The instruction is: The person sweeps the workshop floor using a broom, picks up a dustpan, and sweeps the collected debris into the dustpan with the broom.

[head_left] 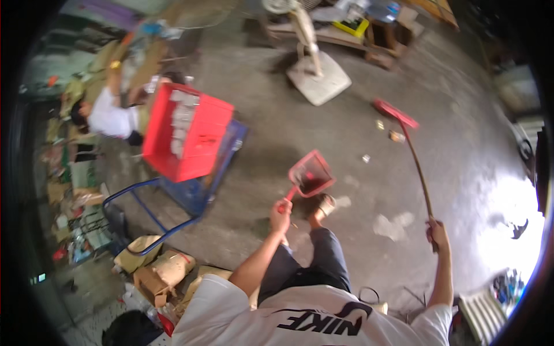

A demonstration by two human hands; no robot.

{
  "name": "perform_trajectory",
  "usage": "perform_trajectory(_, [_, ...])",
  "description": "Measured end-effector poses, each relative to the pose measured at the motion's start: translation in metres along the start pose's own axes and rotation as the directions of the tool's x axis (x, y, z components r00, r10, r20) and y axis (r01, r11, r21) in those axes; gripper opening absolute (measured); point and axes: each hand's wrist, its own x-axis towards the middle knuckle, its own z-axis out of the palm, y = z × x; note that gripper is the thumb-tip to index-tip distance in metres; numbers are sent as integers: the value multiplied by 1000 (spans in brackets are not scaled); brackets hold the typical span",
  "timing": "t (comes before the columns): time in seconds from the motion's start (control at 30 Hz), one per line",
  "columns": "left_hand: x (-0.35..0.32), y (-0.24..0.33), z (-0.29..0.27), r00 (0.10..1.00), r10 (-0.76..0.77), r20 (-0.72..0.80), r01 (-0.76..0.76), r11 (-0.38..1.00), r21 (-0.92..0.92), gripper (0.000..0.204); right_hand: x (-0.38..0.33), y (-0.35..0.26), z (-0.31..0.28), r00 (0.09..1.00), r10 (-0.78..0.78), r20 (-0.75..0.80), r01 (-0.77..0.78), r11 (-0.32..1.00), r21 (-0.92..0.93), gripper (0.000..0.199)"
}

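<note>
My left hand point(281, 210) grips the handle of a red dustpan point(311, 173), held low just in front of my sandalled foot point(323, 206). My right hand point(437, 233) is closed around the long stick of a broom point(418, 167). Its red head point(395, 112) rests on the concrete floor farther out. A few small bits of litter point(397, 136) lie on the floor next to the broom head, between it and the dustpan.
A red crate point(184, 130) sits on a blue hand cart point(196, 184) to my left. Beyond it another person in a white shirt point(109, 115) bends over. A fan stand base point(318, 81) stands ahead, brown paper sacks point(161, 271) lie at lower left.
</note>
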Motion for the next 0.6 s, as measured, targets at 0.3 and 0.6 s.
perform_trajectory(0.3, [34, -45, 43, 981, 128, 143, -139, 988, 66, 26, 86, -3, 87, 987, 156, 35, -158, 987, 35, 36])
perform_trajectory(0.6, [34, -37, 80, 973, 123, 194, -155, 975, 161, 24, -119, 184, 254, 982, 5, 189, 37, 976, -216, 14])
